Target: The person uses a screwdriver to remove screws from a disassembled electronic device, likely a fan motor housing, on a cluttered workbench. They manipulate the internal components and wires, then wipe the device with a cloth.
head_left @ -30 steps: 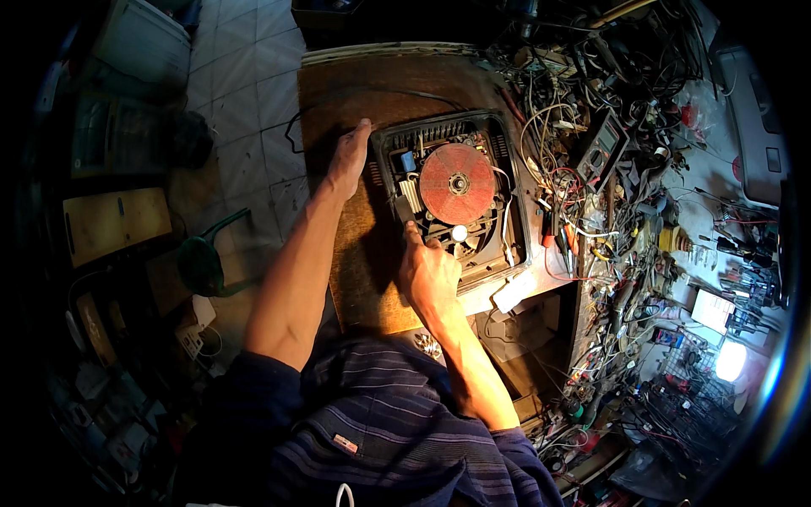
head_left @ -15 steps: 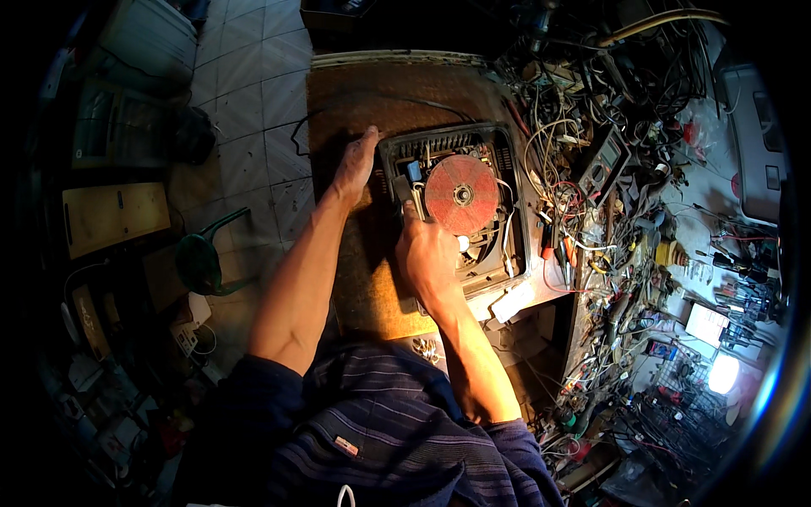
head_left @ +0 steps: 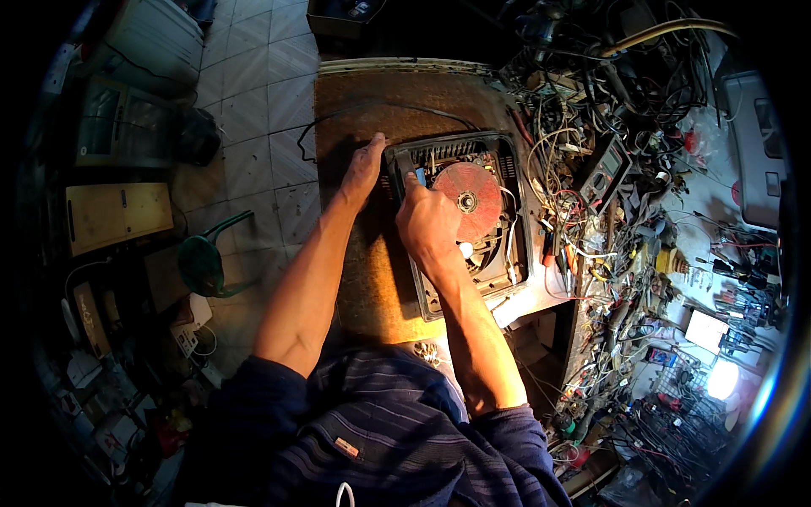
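Note:
An opened induction cooker (head_left: pixel 519 228) lies on the wooden table, its dark casing holding a round red coil disc (head_left: pixel 473 182) and wiring. My right hand (head_left: pixel 429 221) reaches over its left half, covering the disc's left edge. The fingers are closed around a dark, flat-ended tool (head_left: pixel 405 160), possibly a brush; its handle is hidden in the grip. Beside the casing's upper left corner is my left hand (head_left: pixel 363 171), fingers stretched out along the edge. Its fingertips are partly in shadow.
A black cord (head_left: pixel 372 105) curves over the table (head_left: pixel 359 279) beyond the cooker. To the right are a heap of tangled wires (head_left: pixel 557 160), a multimeter (head_left: pixel 605 176) and screwdrivers (head_left: pixel 552 251). A bright lamp (head_left: pixel 723 379) shines at the lower right. A green plastic stool (head_left: pixel 201 262) stands on the tiled floor.
My right hand has moved away from me along the casing's left side with the tool, now covering part of the disc's left edge. My left hand stays by the corner. The view has shifted slightly.

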The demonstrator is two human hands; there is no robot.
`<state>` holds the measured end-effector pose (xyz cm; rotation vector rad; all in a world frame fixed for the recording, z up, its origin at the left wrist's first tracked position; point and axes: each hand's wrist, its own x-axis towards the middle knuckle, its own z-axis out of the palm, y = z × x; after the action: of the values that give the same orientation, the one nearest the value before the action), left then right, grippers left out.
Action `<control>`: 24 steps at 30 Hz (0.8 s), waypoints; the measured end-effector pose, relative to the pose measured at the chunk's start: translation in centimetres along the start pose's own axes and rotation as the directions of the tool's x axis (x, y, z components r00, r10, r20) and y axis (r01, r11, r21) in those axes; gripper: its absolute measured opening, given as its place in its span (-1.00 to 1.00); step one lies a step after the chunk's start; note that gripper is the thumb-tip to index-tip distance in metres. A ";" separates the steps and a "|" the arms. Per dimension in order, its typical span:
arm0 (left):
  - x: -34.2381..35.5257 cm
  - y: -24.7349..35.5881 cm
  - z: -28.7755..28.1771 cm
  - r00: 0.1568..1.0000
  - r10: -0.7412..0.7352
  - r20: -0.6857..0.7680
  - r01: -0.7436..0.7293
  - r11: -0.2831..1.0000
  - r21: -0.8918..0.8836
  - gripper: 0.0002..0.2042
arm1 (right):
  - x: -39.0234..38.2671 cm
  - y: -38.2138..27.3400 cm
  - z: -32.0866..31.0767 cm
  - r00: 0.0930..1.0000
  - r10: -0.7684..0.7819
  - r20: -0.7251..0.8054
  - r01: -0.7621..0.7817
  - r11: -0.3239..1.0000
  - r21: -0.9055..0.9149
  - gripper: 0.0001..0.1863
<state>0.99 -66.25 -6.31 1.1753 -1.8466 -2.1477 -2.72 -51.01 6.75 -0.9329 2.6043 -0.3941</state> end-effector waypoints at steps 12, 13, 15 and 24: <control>-0.9 0.6 0.7 0.994 -0.093 0.053 0.099 0.987 -0.126 -0.06 | -14.5 3.9 -0.3 0.974 0.113 0.197 -0.206 0.805 0.556 -0.61; -1.1 0.6 0.7 0.995 -0.084 0.062 0.091 0.988 -0.128 -0.06 | -15.7 4.2 0.1 0.957 0.152 0.248 -0.267 0.799 0.538 -0.61; -1.2 1.0 0.5 0.995 -0.049 0.087 0.060 0.988 -0.140 -0.04 | -17.0 5.1 1.5 0.967 0.137 0.217 -0.227 0.851 0.474 -0.60; -1.7 1.5 0.6 0.995 -0.013 0.103 0.028 0.989 -0.145 -0.04 | -15.6 3.2 0.2 0.949 0.228 0.217 -0.304 0.844 0.442 -0.63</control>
<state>1.23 -65.30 -4.19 1.0782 -1.6861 -2.3503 6.82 -38.47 8.91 -0.4070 2.2870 -0.7962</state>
